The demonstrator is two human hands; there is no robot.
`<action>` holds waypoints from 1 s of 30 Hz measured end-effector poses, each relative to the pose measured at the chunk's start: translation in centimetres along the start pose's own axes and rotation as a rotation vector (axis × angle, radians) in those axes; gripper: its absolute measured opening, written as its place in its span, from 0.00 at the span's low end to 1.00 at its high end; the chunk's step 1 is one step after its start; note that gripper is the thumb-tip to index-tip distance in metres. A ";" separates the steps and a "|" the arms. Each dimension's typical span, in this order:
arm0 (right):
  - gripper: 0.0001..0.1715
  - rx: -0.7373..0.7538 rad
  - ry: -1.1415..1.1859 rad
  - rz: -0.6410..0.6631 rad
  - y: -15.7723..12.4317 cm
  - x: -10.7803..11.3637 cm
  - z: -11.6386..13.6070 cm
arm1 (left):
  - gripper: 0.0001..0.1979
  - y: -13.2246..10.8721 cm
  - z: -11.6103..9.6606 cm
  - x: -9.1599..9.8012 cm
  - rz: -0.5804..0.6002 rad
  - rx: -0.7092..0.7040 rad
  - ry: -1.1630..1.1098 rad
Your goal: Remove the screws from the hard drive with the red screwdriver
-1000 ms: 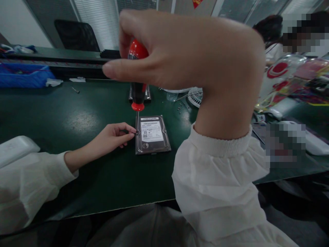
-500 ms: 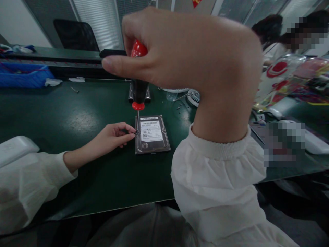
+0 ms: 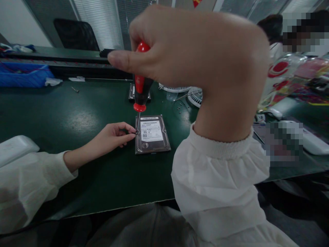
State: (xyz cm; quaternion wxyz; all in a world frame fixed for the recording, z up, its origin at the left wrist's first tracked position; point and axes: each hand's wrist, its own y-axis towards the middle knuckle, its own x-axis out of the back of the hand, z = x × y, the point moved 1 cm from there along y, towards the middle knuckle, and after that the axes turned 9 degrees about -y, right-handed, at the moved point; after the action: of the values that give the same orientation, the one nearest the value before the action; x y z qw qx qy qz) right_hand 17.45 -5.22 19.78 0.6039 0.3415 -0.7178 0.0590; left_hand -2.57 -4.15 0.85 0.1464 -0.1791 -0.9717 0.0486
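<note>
A hard drive [image 3: 153, 143] with a white label lies flat on the green table, label side up. My right hand [image 3: 164, 44] is closed around the red and black handle of a screwdriver [image 3: 141, 90]. The shaft points down, leaning slightly, and its tip meets the drive's left edge. Beside that edge, my left hand [image 3: 114, 134] is pinched, thumb and index fingertips close to the screwdriver tip. A tiny dark thing shows at those fingertips, too small to name.
Behind the screwdriver lies another drive [image 3: 132, 92]. Several small screws [image 3: 179, 109] are scattered near white slotted parts [image 3: 194, 97]. A blue bin [image 3: 24, 76] stands back left, a white device [image 3: 17, 149] at left. Another person [image 3: 273, 29] is at far right.
My right hand has shifted a little to the right and the screwdriver handle now tilts that way, turned to show more red. The left hand and the hard drive stay in place.
</note>
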 end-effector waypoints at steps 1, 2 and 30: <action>0.29 -0.004 -0.006 -0.010 0.0 -0.1 -0.1 | 0.19 0.0 0.0 0.0 -0.001 -0.002 -0.002; 0.26 -0.006 -0.008 -0.017 -0.1 -0.1 -0.2 | 0.19 0.0 0.0 0.0 -0.001 -0.001 -0.004; 0.35 -0.089 -0.034 0.041 -0.1 -0.2 -0.4 | 0.16 -0.1 0.0 0.1 0.017 -0.004 -0.014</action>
State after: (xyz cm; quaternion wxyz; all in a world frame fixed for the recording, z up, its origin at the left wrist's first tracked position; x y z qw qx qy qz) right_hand 17.86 -4.97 19.67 0.6048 0.3004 -0.7368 0.0337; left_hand -2.67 -4.23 0.87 0.1390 -0.1872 -0.9712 0.0493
